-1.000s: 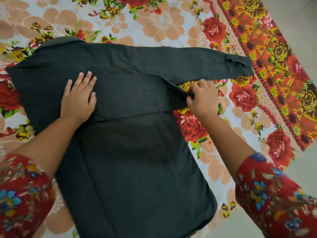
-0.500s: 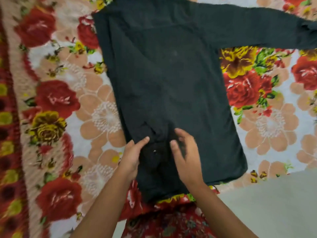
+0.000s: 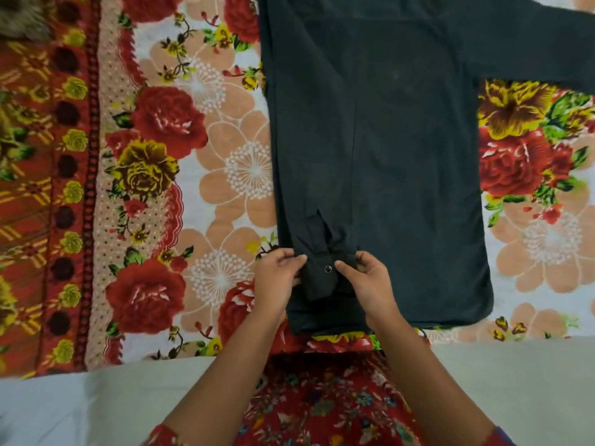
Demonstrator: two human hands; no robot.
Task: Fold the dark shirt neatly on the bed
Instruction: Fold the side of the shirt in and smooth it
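Shirt [image 3: 386, 149] lay flat on the flowered bed [image 3: 222, 194], long axis running away from the person, hem nearest. One sleeve folded down its left side; cuff [image 3: 323, 278] pinched at both edges between left hand [image 3: 278, 280] and right hand [image 3: 370, 281], fingers closed on it. Other sleeve [image 3: 531, 49] still spread rightward, nearer the right hand

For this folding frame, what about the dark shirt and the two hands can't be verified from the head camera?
- Dark shirt: collar and shoulders cut off by the top edge, head view.
- Unfolded sleeve: its cuff runs off the right edge.
- Folded sleeve's cuff: its side edges are covered by the left hand and right hand.
- How firmly the fingers pinch the cuff: not visible.
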